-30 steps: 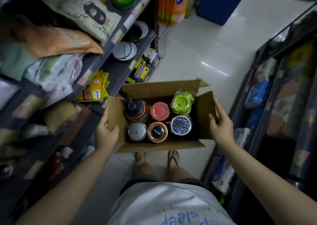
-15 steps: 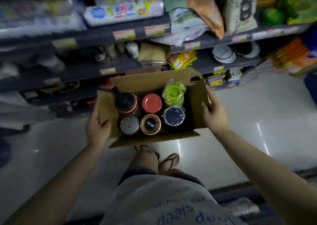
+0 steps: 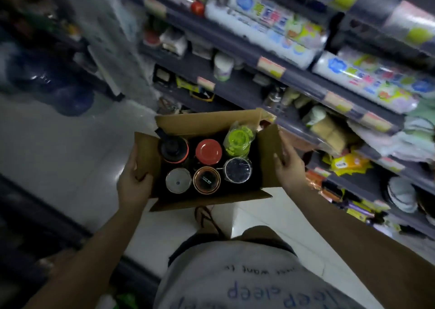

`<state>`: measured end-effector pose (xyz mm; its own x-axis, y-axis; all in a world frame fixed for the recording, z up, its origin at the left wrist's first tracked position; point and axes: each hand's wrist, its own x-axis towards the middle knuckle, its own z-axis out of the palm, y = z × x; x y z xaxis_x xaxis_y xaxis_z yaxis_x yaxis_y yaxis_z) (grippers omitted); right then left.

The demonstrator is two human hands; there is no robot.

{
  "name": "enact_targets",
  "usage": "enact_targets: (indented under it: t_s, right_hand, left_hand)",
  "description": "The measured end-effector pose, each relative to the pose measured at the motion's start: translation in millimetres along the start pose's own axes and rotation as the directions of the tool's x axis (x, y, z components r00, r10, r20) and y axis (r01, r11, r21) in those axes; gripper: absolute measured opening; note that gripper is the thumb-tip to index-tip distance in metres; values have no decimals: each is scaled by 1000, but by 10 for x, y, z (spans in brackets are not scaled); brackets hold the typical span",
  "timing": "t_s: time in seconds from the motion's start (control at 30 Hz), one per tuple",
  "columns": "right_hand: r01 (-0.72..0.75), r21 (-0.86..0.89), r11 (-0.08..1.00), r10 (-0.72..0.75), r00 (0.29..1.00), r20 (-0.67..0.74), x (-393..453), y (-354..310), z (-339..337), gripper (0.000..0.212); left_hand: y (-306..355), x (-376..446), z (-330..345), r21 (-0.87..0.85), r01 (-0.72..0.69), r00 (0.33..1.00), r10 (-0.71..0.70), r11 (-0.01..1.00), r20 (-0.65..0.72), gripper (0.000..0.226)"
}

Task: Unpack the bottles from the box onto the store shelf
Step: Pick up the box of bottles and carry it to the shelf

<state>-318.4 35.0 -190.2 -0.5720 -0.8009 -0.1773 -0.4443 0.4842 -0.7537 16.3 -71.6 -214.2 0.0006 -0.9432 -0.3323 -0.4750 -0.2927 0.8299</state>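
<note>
The cardboard box (image 3: 207,125) is held above the floor, its left wall clasped by the left hand (image 3: 134,184). Six bottles (image 3: 208,152) stand upright inside, caps facing up; cap writing is too blurred to be read. The right flap is gripped by the right hand (image 3: 290,171). The store shelf (image 3: 303,79) lies right.
</note>
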Motion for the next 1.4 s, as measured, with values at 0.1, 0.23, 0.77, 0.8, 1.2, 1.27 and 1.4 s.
enact_targets:
  t_s: [0.1, 0.23, 0.77, 0.8, 1.2, 1.27, 1.4]
  right_hand:
    - [100, -111, 989, -88, 991, 102, 244, -229, 252, 58]
    - [244, -195, 950, -194, 951, 242, 524, -508, 611, 58]
    - [414, -61, 908, -295, 736, 610, 1341, -800, 1912, 60]
    - [411, -61, 909, -290, 732, 616, 1391, -773, 1989, 60]
    - [460, -87, 884, -253, 626, 737, 1827, 323, 3233, 59]
    - [426, -84, 901, -236, 643, 729, 1843, 576, 3459, 60]
    - [378, -75, 923, -211, 659, 722, 1941, 1284, 3985, 59]
  left_hand:
    - [-187, -59, -251, -120, 61, 997, -67, 991, -48, 77]
    - [-300, -181, -391, -170, 112, 956, -153, 979, -251, 79]
    - [-957, -75, -39, -338, 268, 716, -421, 902, -557, 81]
    - [-1018, -50, 6, -343, 285, 702, -439, 895, -561, 80]
    - [-2209, 414, 730, -275, 465, 638, -534, 841, -555, 76]
    - [-2458, 525, 883, -234, 503, 608, -533, 832, -589, 75]
    - [-3135, 786, 1227, -205, 490, 608, -500, 847, -617, 73]
